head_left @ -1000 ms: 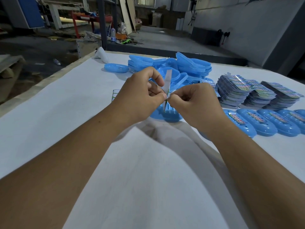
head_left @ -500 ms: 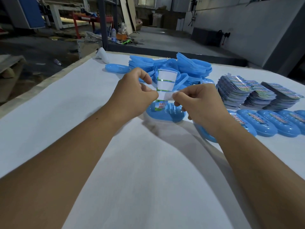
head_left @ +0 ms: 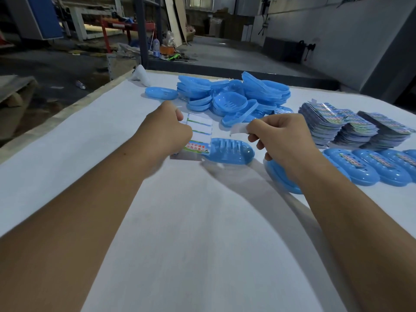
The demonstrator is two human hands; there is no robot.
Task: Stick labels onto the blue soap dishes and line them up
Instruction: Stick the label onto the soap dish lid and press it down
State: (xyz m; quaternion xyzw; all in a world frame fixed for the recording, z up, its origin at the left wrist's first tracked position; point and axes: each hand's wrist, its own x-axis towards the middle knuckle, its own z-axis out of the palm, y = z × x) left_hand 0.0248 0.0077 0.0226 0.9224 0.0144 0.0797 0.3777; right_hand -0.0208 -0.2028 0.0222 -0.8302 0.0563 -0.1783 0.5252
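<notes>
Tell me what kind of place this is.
Probably a small factory or warehouse packing area. Signs: a heap of identical blue soap dishes on a cloth-covered work table, stacks of printed label sheets beside them, and a bare concrete floor with clutter beyond.

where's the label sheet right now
In the head view, the label sheet sits centre-left, held by the left hand, just left of the unlabelled soap dish.

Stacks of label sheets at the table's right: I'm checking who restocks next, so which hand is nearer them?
Right. The right hand is just left of the stacks of label sheets; the left hand lies farther left, beyond the ribbed soap dish.
</notes>
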